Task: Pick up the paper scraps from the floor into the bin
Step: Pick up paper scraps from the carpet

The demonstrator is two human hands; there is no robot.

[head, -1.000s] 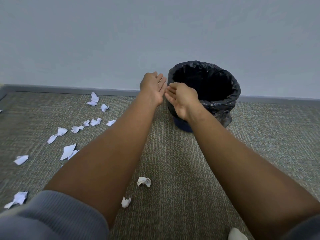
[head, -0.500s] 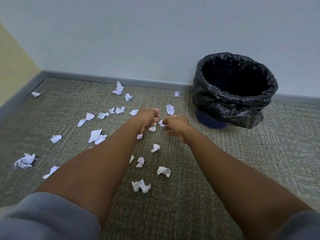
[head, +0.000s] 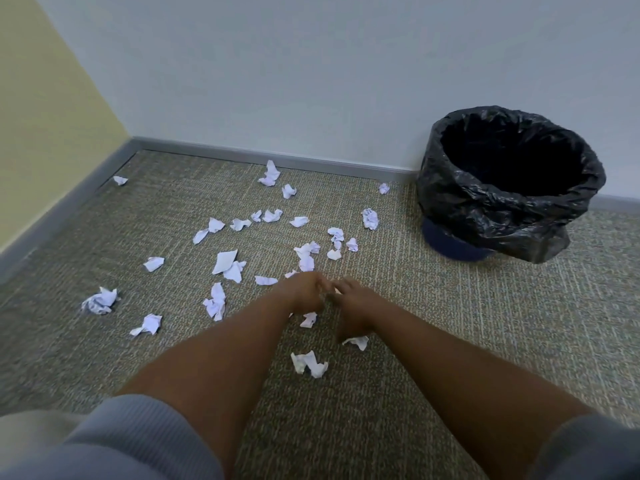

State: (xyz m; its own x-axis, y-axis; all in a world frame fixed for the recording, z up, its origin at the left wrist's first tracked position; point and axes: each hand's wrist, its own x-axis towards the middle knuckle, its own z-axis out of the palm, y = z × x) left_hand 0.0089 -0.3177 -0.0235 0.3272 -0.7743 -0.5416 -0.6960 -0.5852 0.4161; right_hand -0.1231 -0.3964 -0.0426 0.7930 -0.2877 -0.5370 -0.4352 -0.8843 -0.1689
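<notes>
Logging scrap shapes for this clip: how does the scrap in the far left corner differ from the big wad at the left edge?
The corner scrap is small and lies beside the baseboard; the big wad is larger, more crumpled, and sits out on the open carpet, nearer the camera. Both are white paper, untouched.

A carpet (head: 485,323) covers the floor — a grey-green weave with fine pale lines, running from 6 o'clock out to the walls. A pale blue-grey wall (head: 311,71) fills the view from 11 to 2 o'clock. At 9 to 10 o'clock a cream-yellow wall (head: 41,109) meets it in a corner near 11 o'clock. A grey skirting (head: 242,157) lines the foot of both walls — along the far edge of the carpet and down its left side. The light is soft and even, with only faint shadows on the carpet.
</notes>
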